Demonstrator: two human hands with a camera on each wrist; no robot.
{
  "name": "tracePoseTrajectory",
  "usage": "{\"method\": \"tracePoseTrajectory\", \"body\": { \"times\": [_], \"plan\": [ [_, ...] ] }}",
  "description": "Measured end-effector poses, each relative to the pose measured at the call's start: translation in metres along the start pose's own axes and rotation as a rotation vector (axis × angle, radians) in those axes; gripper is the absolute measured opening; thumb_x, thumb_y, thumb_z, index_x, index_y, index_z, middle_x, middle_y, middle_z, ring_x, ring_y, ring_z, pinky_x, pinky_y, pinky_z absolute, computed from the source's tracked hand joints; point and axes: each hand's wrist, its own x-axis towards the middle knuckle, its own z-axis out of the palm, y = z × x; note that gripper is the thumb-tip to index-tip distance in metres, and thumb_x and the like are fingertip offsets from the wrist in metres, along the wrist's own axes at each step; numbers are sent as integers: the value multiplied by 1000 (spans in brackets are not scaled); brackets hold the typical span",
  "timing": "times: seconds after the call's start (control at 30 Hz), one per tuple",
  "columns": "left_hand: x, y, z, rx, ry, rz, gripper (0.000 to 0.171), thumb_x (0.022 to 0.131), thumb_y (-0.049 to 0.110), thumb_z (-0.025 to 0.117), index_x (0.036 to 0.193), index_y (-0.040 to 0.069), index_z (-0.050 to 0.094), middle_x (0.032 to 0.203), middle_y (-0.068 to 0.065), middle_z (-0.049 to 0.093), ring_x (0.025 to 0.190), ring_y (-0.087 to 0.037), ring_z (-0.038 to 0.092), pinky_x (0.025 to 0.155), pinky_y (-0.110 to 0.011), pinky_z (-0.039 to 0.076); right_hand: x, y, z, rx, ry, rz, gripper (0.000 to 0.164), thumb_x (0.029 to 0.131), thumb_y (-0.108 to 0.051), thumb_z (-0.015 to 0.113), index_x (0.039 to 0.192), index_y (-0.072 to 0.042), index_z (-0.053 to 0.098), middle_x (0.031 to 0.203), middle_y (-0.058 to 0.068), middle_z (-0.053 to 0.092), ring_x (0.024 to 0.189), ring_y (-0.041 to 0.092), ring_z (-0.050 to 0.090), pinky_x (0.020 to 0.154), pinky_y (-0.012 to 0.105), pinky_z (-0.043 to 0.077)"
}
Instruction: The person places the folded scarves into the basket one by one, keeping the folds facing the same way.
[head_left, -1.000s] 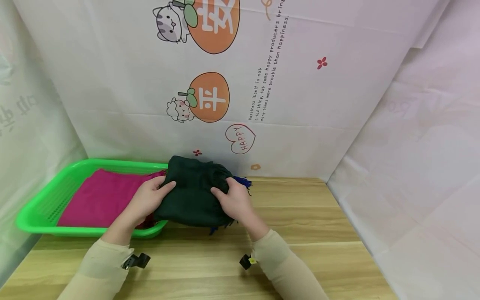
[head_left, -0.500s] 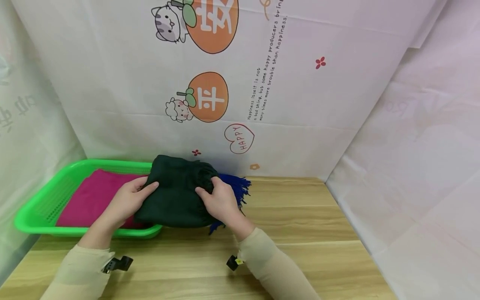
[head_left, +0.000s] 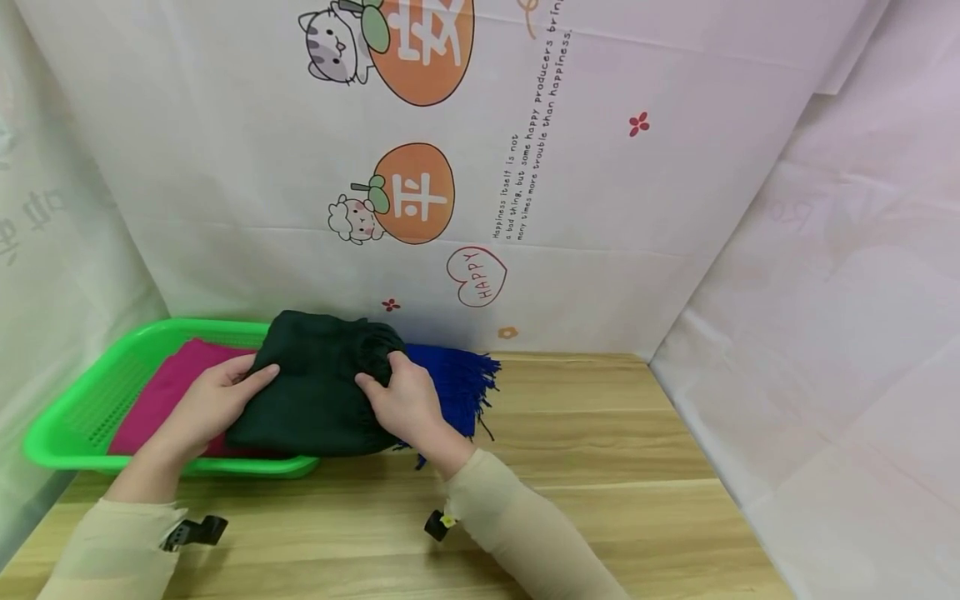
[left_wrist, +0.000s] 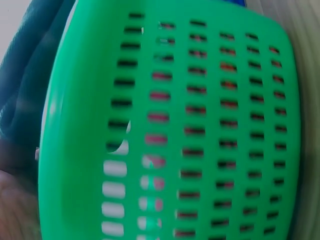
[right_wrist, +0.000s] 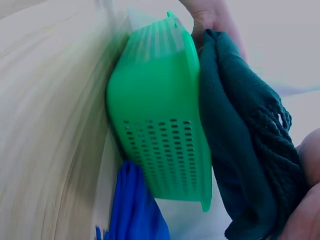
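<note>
A folded dark green fringed scarf [head_left: 318, 396] is held between both hands, over the right part of a green plastic basket [head_left: 56, 437]. My left hand [head_left: 210, 408] grips its left edge, thumb on top. At the bunched fringe end, my right hand [head_left: 408, 404] pinches the right side. In the basket lies a folded magenta cloth [head_left: 157, 392], partly covered by the scarf and left hand. A blue fringed scarf [head_left: 450, 379] lies on the table behind my right hand. The right wrist view shows the green scarf [right_wrist: 240, 135] above the basket's rim.
White printed sheets hang as a back wall [head_left: 585, 208] and along both sides. The basket stands against the back wall at the left of the wooden table [head_left: 585, 467]. Its perforated side [left_wrist: 210, 125] fills the left wrist view.
Both hands have carried the green scarf leftward, further over the basket. More of the blue scarf has come into view on the right, while more of the magenta cloth is covered.
</note>
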Motion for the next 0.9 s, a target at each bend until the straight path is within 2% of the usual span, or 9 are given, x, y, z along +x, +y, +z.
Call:
{"method": "tracePoseTrajectory", "body": {
  "times": [0.37, 0.63, 0.8, 0.9],
  "plan": [
    [-8, -12, -28, 32, 14, -27, 70, 118, 47, 54, 167, -3, 44, 107, 3, 83, 88, -20, 81, 78, -33, 65, 6, -20, 27, -29, -6, -21, 61, 111, -44, 71, 156, -6, 59, 149, 15, 69, 128, 28, 72, 103, 43, 62],
    [-11, -26, -44, 94, 47, -36, 69, 119, 47, 52, 166, -3, 45, 109, 13, 79, 91, -14, 78, 78, -30, 63, 9, -33, 41, -56, -19, -57, 52, 111, -44, 70, 149, -9, 64, 137, 11, 75, 113, 23, 76, 91, 38, 64],
    [-14, -36, -53, 73, 73, -44, 69, 118, 46, 54, 166, -3, 44, 110, 22, 73, 91, -11, 77, 77, -31, 63, 11, -41, 52, -77, -20, -64, 51, 111, -45, 70, 148, -10, 64, 134, 9, 76, 109, 21, 76, 88, 36, 64],
    [-17, -40, -60, 40, 89, -52, 64, 118, 44, 56, 165, 2, 49, 110, 27, 71, 90, -10, 77, 76, -31, 64, 13, -46, 58, -104, -19, -70, 49, 111, -47, 69, 144, -12, 65, 128, 7, 78, 104, 19, 76, 85, 35, 64]
  ]
}}
